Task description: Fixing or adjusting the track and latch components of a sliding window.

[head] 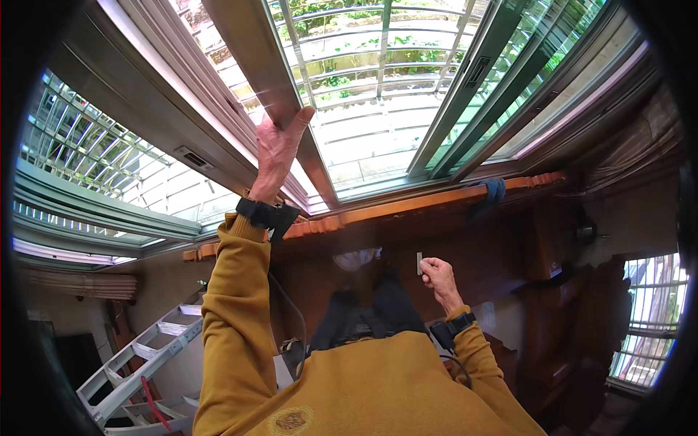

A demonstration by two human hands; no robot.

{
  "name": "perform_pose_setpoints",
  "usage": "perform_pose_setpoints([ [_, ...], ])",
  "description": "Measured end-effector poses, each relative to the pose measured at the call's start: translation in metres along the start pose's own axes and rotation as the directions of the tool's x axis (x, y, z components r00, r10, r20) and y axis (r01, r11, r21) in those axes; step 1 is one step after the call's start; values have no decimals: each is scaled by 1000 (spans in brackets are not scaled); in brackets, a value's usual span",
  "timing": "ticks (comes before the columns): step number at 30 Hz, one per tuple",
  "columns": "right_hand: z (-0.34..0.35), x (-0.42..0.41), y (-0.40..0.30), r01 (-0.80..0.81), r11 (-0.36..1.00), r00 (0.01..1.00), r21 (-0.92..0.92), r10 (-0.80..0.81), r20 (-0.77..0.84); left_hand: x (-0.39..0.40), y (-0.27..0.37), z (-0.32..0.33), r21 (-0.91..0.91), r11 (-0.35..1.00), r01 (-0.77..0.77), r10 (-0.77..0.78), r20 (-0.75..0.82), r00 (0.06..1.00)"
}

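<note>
My left hand (279, 150) reaches up to a brown upright frame member (256, 60) of the sliding window, its thumb on one side and the fingers around the other. Low in front of my body, my right hand (440, 278) pinches a small flat grey strip (419, 263) between thumb and fingers; its material cannot be told. Beyond the window stands a metal security grille (384, 54). Green-tinted glass sashes (480, 92) with a recessed latch (479, 71) are at the right of the opening. A wooden ledge (403, 207) runs below the window.
An aluminium stepladder (147, 351) stands at lower left, with a red bar-like thing (154, 403) by it. A blue cloth (495, 189) hangs over the ledge. Gathered curtains (638, 141) are at the right. Dark cables run from both wrist devices. Another barred window (649, 321) is far right.
</note>
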State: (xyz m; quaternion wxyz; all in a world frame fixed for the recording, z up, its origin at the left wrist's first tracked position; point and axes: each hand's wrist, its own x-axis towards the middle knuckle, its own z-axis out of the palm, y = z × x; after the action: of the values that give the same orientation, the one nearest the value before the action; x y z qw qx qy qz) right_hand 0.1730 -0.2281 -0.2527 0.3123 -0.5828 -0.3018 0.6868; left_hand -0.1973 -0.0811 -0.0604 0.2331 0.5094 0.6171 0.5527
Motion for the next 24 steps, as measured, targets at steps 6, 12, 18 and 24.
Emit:
perform_pose_setpoints([
  [6,5,-7,16,-13,993,1000,119,14,-9,0,7,5,71,994,87,-94,98,991],
  [12,-4,3,20,-13,991,1000,136,15,-15,-1,-2,1,63,997,33,-36,45,998],
  [18,-27,12,43,-75,963,994,260,92,-54,-7,8,11,75,994,82,-83,2,997],
  [24,-49,19,31,-37,969,993,243,63,-98,0,-9,7,106,994,9,-11,18,1000],
])
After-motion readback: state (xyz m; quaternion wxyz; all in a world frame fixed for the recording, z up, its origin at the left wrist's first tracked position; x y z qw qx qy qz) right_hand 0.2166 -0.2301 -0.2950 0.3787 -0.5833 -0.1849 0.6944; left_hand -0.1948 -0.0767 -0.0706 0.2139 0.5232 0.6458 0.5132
